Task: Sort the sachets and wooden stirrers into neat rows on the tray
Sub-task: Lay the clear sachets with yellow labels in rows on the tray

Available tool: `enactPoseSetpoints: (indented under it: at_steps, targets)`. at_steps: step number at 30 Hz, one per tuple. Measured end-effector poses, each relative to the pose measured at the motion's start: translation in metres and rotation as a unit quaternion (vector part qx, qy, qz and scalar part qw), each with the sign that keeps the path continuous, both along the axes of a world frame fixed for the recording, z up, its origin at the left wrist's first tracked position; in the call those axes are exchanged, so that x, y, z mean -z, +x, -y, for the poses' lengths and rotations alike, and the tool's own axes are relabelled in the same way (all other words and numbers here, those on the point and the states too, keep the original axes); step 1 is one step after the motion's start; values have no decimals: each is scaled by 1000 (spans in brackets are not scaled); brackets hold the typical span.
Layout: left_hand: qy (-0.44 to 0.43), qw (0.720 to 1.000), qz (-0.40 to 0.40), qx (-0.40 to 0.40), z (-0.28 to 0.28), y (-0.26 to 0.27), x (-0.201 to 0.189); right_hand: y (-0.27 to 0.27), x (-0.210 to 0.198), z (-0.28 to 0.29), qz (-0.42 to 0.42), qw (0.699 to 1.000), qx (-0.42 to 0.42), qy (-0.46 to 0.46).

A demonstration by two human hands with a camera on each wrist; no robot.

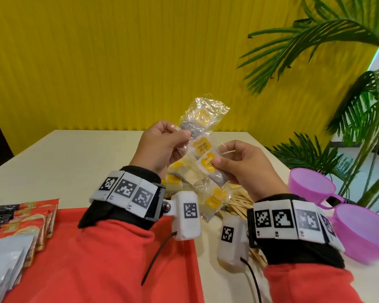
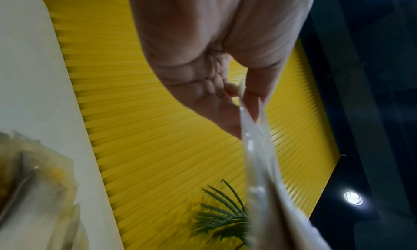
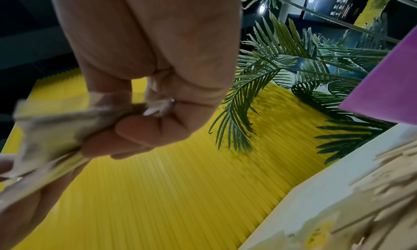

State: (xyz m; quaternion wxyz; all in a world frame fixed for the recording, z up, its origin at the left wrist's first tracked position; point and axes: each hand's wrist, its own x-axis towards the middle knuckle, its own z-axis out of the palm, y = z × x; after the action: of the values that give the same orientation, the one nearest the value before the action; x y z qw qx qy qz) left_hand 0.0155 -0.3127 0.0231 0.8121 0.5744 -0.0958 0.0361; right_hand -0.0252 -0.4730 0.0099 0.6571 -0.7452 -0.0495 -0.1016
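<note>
presently, item: clear sachets [image 1: 202, 136] with yellow labels, a small bunch, held in the air above the surface [image 1: 74, 154]. left hand [image 1: 162, 145] pinches the upper part between thumb and fingers; right hand [image 1: 239, 165] pinches the lower end. step in hand, as judged: sorting this bunch before placing. remaining stock: loose pile of sachets [image 1: 206, 189] and wooden stirrers [image 1: 236, 204] on the surface, just right of the red tray [image 1: 118, 270]. tray holds rows of red and silver packets [image 1: 20, 232] at its left. next move calls for squaring the bunch, then laying it flat on bare tray.
</note>
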Motion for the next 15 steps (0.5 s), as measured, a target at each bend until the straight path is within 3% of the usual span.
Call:
enactPoseSetpoints:
  at_steps: [7,15]
  targets:
    - [-17,1000,-14,-2,-2,2,1,1,3,5,-20,1000,7,-5]
    - [14,998,-67,2,4,2,2,2,5,5,-15,997,12,-75]
